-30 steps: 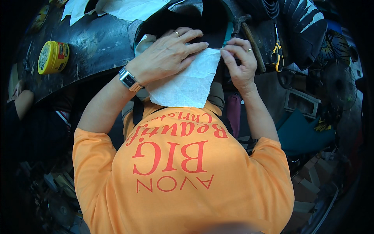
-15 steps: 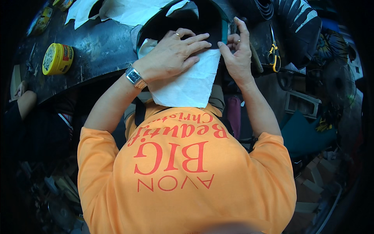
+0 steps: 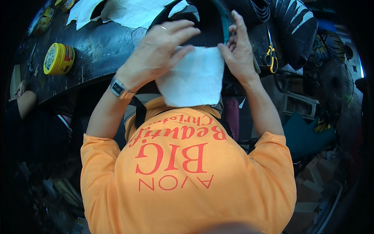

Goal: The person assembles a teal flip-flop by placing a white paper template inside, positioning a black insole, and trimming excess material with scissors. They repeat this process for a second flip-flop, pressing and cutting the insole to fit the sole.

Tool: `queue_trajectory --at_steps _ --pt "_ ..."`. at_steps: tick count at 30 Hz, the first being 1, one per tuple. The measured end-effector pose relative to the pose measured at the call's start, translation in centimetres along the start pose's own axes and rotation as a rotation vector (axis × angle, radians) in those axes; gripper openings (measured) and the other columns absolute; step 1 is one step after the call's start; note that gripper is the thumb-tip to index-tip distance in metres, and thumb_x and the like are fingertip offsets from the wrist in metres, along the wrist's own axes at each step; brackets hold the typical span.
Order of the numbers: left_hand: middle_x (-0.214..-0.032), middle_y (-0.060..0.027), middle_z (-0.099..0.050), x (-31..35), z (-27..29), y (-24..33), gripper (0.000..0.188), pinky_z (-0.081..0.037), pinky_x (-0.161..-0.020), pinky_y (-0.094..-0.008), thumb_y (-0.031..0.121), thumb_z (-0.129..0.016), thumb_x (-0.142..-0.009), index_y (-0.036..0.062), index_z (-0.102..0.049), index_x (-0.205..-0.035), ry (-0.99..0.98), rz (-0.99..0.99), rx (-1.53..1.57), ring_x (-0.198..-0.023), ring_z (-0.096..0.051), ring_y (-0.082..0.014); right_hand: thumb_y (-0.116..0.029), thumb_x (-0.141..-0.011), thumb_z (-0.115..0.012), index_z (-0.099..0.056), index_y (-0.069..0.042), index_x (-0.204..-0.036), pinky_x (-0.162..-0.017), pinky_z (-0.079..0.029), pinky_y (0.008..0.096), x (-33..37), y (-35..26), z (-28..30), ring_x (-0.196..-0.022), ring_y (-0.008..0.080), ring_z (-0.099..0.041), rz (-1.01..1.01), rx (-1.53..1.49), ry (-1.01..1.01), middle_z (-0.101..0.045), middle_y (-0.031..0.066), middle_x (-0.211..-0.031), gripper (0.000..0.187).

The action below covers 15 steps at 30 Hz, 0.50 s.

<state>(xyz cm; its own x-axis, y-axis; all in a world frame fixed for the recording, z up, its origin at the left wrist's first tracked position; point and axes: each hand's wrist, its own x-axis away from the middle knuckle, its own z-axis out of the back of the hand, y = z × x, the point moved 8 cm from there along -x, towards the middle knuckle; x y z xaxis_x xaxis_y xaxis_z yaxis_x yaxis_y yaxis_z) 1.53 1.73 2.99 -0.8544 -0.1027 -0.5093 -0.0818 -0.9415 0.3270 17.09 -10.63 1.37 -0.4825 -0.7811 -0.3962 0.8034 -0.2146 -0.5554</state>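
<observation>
A white cloth piece (image 3: 191, 80) hangs over the near edge of a dark, curved piece with a teal rim (image 3: 224, 25), its lower end reaching the orange shirt. My left hand (image 3: 161, 50), with a watch on its wrist, is raised at the cloth's left side. Its fingers are apart and slightly blurred, holding nothing that I can see. At the right edge, my right hand (image 3: 238, 52) pinches the teal rim near the cloth's upper right corner, thumb on the near side and index finger pointing up.
On the dark worktable (image 3: 97, 50) stands a yellow tub (image 3: 58, 58) at left. White cloth sheets (image 3: 124, 13) lie at the back. Yellow-handled scissors (image 3: 270, 56) rest at right, beside dark stacked pieces (image 3: 292, 27). Another person's arm (image 3: 26, 103) shows at far left.
My left hand has lifted off the cloth and moved left, uncovering its upper part. The cloth and the curved piece have shifted slightly right. My right hand stays at the rim.
</observation>
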Motion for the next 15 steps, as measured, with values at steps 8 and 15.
queue_trajectory --at_steps 8,15 --pt "-0.131 -0.0070 -0.063 1.8 2.1 -3.0 0.030 -0.054 -0.094 -0.0371 0.017 -0.079 -0.088 0.0125 -0.074 -0.117 0.089 0.188 -0.008 -0.116 -0.062 -0.0278 0.010 -0.080 -0.073 -0.040 -0.012 -0.152 -0.096 -0.052 0.0387 0.7 -8.2 -3.4 -0.111 0.0318 -0.065 0.311 -0.139 -0.152 -0.064 0.0189 -0.116 0.082" --pt "-0.133 -0.0024 -0.058 3.9 1.7 -2.2 0.025 -0.040 -0.100 -0.0401 0.014 -0.080 -0.082 0.0124 -0.076 -0.106 0.147 0.156 -0.277 -0.123 -0.051 -0.0230 0.002 -0.086 -0.071 -0.037 -0.008 -0.152 -0.093 -0.054 0.0382 2.5 -4.8 -7.6 -0.101 0.0284 -0.065 0.153 -0.393 -0.154 -0.065 0.0150 -0.105 0.076"
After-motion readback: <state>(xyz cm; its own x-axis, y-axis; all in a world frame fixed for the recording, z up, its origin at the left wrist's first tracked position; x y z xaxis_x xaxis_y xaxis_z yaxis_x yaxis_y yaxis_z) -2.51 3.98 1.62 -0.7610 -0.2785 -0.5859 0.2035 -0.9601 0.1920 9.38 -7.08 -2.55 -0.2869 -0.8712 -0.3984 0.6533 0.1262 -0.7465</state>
